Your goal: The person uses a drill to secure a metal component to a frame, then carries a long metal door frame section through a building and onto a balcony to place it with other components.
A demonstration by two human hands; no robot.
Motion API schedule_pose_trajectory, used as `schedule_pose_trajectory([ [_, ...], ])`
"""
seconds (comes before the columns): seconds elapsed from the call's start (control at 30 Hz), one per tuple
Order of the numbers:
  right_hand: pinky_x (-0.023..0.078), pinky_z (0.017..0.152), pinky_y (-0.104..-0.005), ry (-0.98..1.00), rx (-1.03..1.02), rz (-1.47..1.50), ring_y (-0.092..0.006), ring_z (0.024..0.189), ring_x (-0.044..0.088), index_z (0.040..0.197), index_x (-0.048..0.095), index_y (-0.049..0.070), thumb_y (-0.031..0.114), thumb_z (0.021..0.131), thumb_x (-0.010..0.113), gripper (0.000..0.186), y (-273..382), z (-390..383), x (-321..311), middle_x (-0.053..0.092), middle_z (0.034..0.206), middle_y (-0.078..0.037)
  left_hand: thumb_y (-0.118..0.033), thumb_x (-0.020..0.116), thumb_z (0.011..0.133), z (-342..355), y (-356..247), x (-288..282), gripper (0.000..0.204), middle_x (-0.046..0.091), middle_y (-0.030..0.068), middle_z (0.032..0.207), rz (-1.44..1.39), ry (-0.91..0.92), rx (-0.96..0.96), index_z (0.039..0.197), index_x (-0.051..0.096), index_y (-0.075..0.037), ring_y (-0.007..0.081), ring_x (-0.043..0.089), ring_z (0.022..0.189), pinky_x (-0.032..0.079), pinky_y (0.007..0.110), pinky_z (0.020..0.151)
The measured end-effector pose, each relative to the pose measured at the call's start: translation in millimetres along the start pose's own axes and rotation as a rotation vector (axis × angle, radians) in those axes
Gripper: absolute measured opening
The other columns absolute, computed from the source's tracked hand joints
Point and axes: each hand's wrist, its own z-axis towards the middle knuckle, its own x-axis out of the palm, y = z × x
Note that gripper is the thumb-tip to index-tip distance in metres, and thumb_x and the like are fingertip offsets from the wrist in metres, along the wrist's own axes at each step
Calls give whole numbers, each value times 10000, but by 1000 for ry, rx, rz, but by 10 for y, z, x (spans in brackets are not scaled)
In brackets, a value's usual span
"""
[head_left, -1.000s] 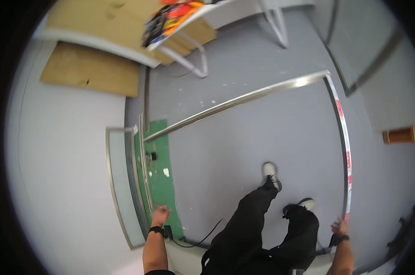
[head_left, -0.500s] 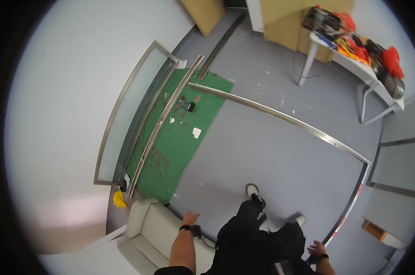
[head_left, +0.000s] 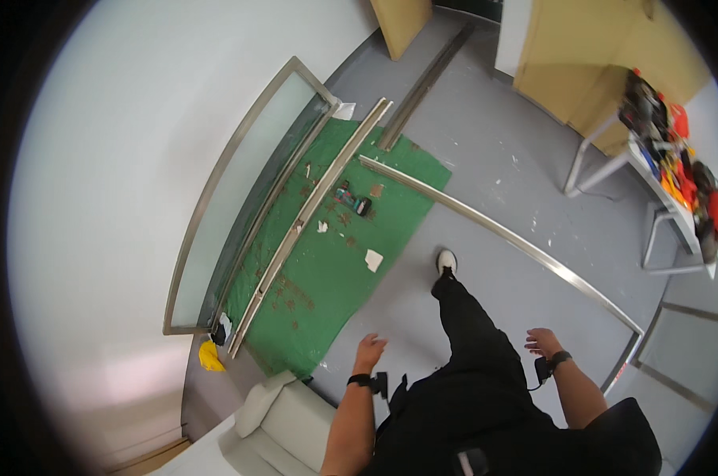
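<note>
My left hand hangs in the lower middle of the view, holding nothing, its fingers loosely apart. My right hand is out to the right of my trousered leg, also empty with fingers apart. Ahead of my left hand lies a green mat with a cordless drill, white scraps and a long metal rail on it. Another metal rail crosses the grey floor beside my forward foot, meeting an upright corner piece at the right.
A framed glass panel stands along the left wall. A grey sofa is behind at lower left, beside a yellow item. A white table piled with tools stands upper right. Boards lean against walls, and a dark rail lies at the back.
The view has swung toward the green mat, shifting the table to the right. My foot has stepped forward and both hands have moved, my right one away from beside the frame's side rail.
</note>
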Motion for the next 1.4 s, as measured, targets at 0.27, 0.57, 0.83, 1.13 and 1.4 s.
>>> schedule_pose_trajectory([
  [0.27,515,741,-358,138,-33,-471,-232,854,621,1203,554,-29,326,794,673,555,2107,570,1841,639,991,-135,-203,684,818,1920,-670,-1645,532,628,115,989,-231,-149,-304,1279,499,-12,199,632,753,478,322,558],
  [0.57,445,955,-412,-238,-327,-675,-395,1125,550,1213,542,-51,353,780,681,608,3118,379,3406,582,1198,-248,-242,643,850,4647,-2048,-1604,488,624,111,854,-219,98,-239,1257,519,-5,186,608,671,464,306,521],
  [0.83,365,1045,-434,-281,-70,-769,-411,1254,414,1383,312,-52,445,758,716,895,3407,979,4623,417,1355,-267,-216,628,875,6597,-1724,-915,426,582,101,680,-63,124,-458,1224,542,12,178,525,514,363,316,436],
  [1.13,330,1061,-467,-449,-7,-882,-432,1277,377,1441,100,-54,344,551,830,1217,3737,1851,4991,342,1381,-298,-289,691,859,8692,-626,-689,732,605,59,958,-23,-65,-552,1449,309,-87,210,560,765,476,382,689],
  [1.4,325,1064,-472,-562,-17,-670,-429,1276,377,1447,78,-43,349,556,826,1228,3667,2063,4774,328,1389,-295,-208,654,884,9002,-219,-508,714,445,130,1382,-735,-21,-532,1464,254,-91,289,459,1196,342,486,1048],
])
